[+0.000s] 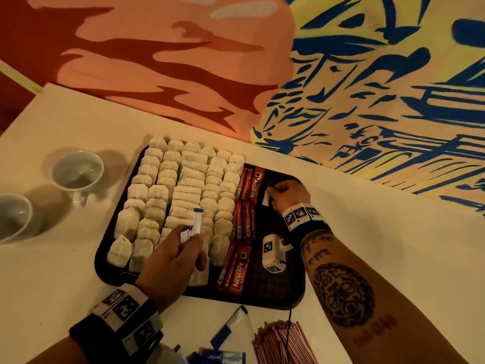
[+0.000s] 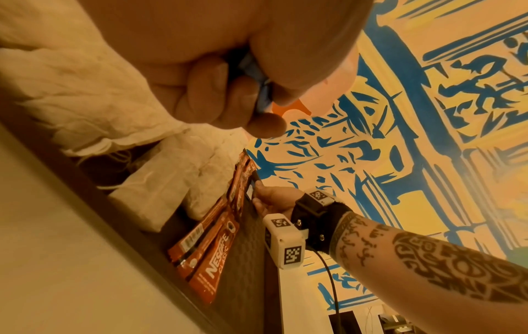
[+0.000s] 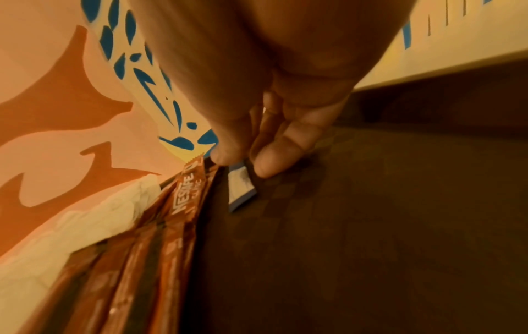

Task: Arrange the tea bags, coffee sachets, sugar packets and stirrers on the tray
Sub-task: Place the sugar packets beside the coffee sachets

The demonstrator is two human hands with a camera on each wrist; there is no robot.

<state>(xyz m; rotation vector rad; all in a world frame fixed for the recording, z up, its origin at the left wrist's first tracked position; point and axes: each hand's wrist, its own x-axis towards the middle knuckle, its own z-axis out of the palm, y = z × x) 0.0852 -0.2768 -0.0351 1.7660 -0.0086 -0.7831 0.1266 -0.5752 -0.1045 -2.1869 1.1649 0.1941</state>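
Note:
A dark tray (image 1: 294, 285) holds rows of white tea bags (image 1: 181, 190) on its left and red coffee sachets (image 1: 245, 203) down the middle. My left hand (image 1: 170, 261) hovers over the near tea bags and grips a few blue-and-white sugar packets (image 1: 193, 225); their blue edge (image 2: 261, 90) shows between thumb and fingers. My right hand (image 1: 284, 194) is at the tray's far right, pinching one sugar packet (image 3: 241, 186) that lies on the tray floor beside the sachets (image 3: 183, 198). More sugar packets (image 1: 228, 334) and a pile of red stirrers (image 1: 283, 342) lie on the table in front of the tray.
Two white cups (image 1: 77, 172) (image 1: 14, 215) stand on the table left of the tray. A painted wall (image 1: 367, 88) runs close behind the tray. The tray's right part (image 3: 385, 226) is bare dark surface. A cable (image 1: 288, 327) hangs over the stirrers.

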